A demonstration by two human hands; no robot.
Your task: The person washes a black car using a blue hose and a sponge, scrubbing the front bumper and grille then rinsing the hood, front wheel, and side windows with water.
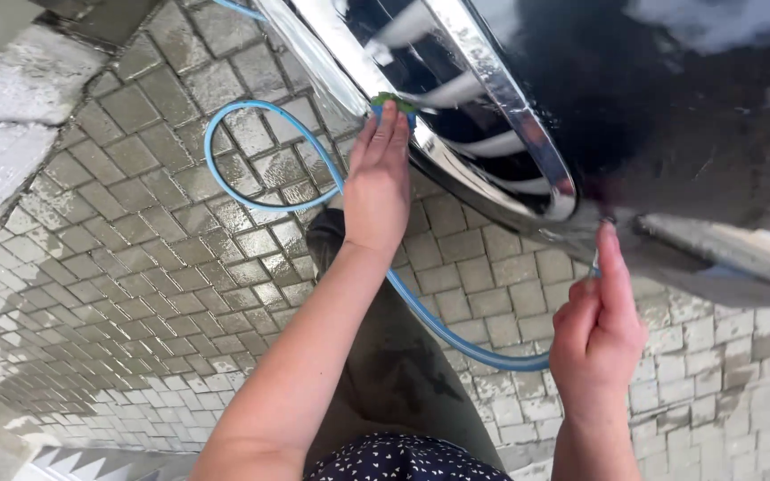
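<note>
My left hand (377, 178) presses a green and blue sponge (393, 102) against the lower chrome edge of a dark car's grille (483, 98). Only the sponge's top shows past my fingertips. My right hand (597, 325) is closed around a thin blue hose (260, 111), thumb up and touching the underside of the car's bumper (715, 249). The hose loops over the paving on the left and runs under my left forearm to my right hand. Water streams down along the chrome trim (314, 53) above the sponge.
Wet grey paving bricks (135, 267) cover the ground. A pale concrete kerb (11, 98) lies at the upper left. My legs in dark trousers (385, 356) stand between my arms. The glossy black car body (670, 107) fills the upper right.
</note>
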